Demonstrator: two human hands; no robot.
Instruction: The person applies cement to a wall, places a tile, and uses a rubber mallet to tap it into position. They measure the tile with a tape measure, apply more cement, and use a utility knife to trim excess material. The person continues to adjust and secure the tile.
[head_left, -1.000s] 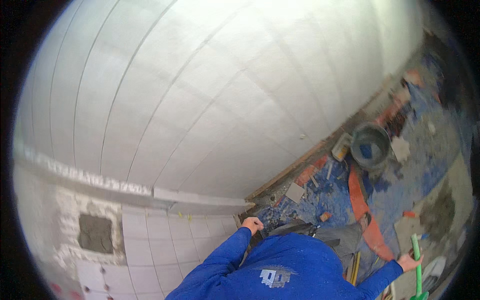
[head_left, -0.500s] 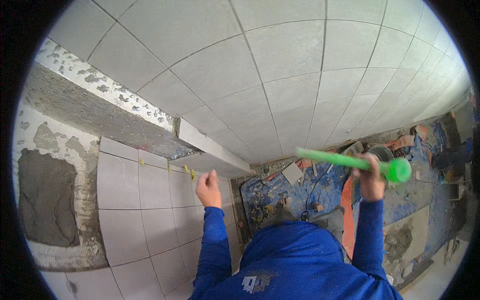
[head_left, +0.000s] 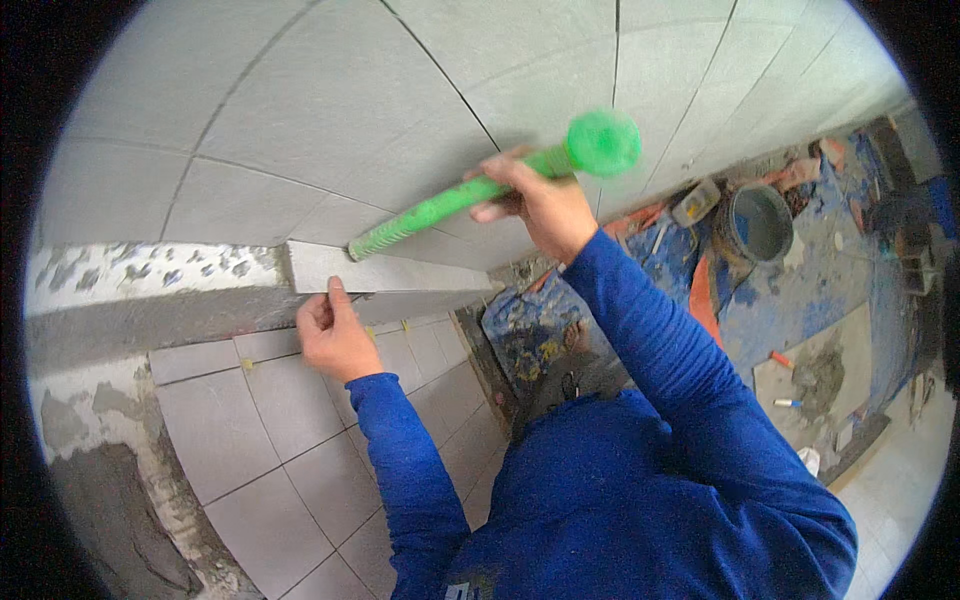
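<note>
Two bare hands are seen left of and above the centre of the frame. By the right hand (head_left: 545, 205), a green mallet (head_left: 430, 213) is gripped close to its rounded head, its ribbed handle slanted toward the lower left. The handle's end is brought to a pale tile strip (head_left: 420, 275) left of centre; whether contact is made cannot be told. Against the strip's front edge, one digit of the left hand (head_left: 340, 338) is extended, the others curled; whether the edge is pinched cannot be told. A bucket (head_left: 733, 248) is seen at right.
</note>
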